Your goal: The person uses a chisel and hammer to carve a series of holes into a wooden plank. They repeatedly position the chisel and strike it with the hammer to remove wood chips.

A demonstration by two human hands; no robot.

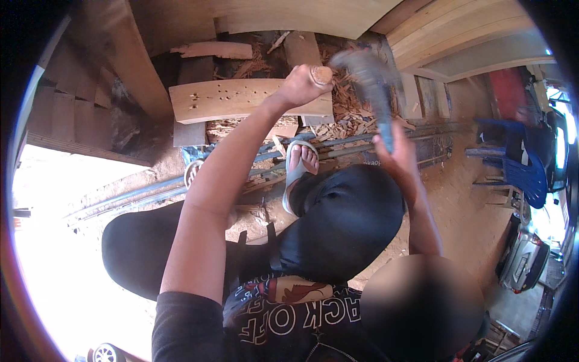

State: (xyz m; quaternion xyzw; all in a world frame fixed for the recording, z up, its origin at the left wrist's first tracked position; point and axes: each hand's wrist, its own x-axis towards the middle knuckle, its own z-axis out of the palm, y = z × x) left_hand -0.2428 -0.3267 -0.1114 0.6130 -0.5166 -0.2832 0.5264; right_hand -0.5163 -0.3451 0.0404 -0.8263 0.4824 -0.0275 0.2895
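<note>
Head view: I note the left hand (301,84) closed in a fist around a wooden chisel handle (321,75), held upright against the right end of a drilled wooden block (241,99) lying among wood chips (350,117). The right hand (395,148) is wrapped tight on the grip of a hammer (368,75), raised and motion-blurred just right of the handle, apart from it; a sandalled foot (300,166) rests on the ground below the block
</note>
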